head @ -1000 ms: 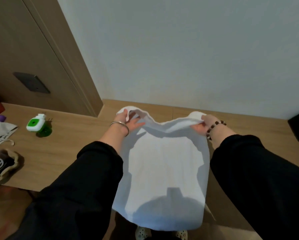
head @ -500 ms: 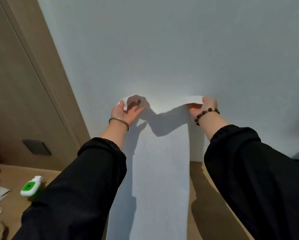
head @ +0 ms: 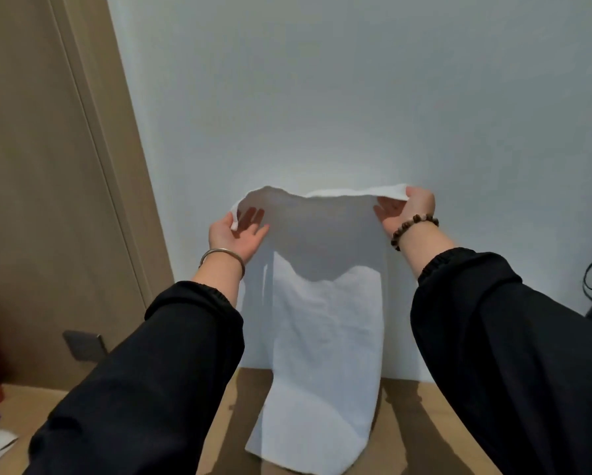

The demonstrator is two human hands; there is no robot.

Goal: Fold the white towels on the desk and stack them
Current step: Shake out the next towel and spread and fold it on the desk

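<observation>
Both arms stretching forward, left hand pinching one top corner of the towel, right hand pinching the other, palms facing inward

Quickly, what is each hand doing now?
Left hand: pinches a top corner of the white towel.
Right hand: pinches the other top corner.

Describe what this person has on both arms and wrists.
The left sleeve and right sleeve are long, loose and black, each ending in a gathered elastic cuff short of the wrist. The wrist of the left hand carries a thin, plain silver-coloured bangle. The wrist of the right hand carries a bead bracelet of round dark brown beads. No gloves.
</observation>
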